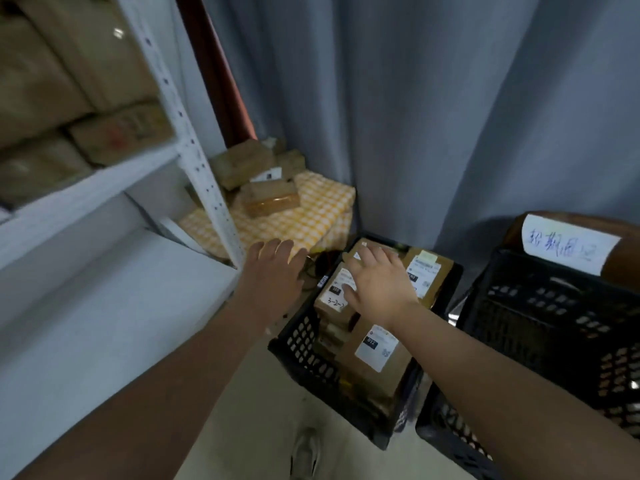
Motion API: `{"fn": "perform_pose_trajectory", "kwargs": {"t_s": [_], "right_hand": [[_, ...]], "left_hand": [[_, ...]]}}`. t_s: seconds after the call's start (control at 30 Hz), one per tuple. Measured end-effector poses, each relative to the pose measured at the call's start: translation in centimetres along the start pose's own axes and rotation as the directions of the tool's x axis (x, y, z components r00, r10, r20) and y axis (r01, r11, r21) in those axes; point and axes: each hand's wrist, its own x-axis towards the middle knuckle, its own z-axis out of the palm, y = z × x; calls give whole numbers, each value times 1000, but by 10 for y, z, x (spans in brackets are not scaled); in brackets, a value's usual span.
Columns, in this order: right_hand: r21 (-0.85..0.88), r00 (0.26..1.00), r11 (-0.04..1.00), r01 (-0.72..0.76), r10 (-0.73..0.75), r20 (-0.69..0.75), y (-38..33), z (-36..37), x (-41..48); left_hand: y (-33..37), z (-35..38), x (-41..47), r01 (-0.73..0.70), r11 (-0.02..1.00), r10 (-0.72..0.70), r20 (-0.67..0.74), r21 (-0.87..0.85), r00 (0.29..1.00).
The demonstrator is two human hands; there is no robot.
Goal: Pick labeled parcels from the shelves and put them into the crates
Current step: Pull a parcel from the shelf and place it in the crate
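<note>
A black plastic crate [299, 344] on the floor holds several brown labeled parcels. My right hand [375, 284] hovers flat over them with fingers spread, touching or just above a parcel marked 3-2 [334, 294]; I cannot tell which. Another parcel with a white label [374, 348] lies nearer me in the crate. My left hand [273, 271] is open with straight fingers, beside the crate's left corner, holding nothing. More brown parcels [117, 133] fill the upper shelf at the left.
A white metal shelf rack [194, 150] stands at the left with a bare lower shelf. A second black crate [554, 327] with a handwritten paper sign [568, 245] sits at the right. Parcels lie piled on a yellow checked cloth [311, 216] in the corner. Grey curtains hang behind.
</note>
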Motion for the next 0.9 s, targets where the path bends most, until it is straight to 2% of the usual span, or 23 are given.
{"fn": "perform_pose_trajectory", "kwargs": {"t_s": [0.17,0.27,0.4,0.57,0.77,0.9], "right_hand": [[71,982,987,142,-131,-140,-63,-65,-26],[77,946,964,256,-233,-225,-110,-88,-32],[107,881,915,389,-335,-334,-173,-119,-31],[155,810,837,524,-434,-394,-258,-154,-21],[191,734,751,632,-501,-459,-361,-185,-8],[199,721,739,643,-497,-484,-414,-206,8]], "left_hand": [[-19,-94,-72,129,992,-129,-25,11,991],[-41,-139,-117,230,971,-230,-8,57,973],[-71,-183,-175,379,914,-385,10,144,923],[-114,-233,-243,532,813,-533,-64,235,844],[-176,-278,-312,634,718,-624,-138,287,769],[-222,-295,-334,623,702,-608,-165,343,776]]}}
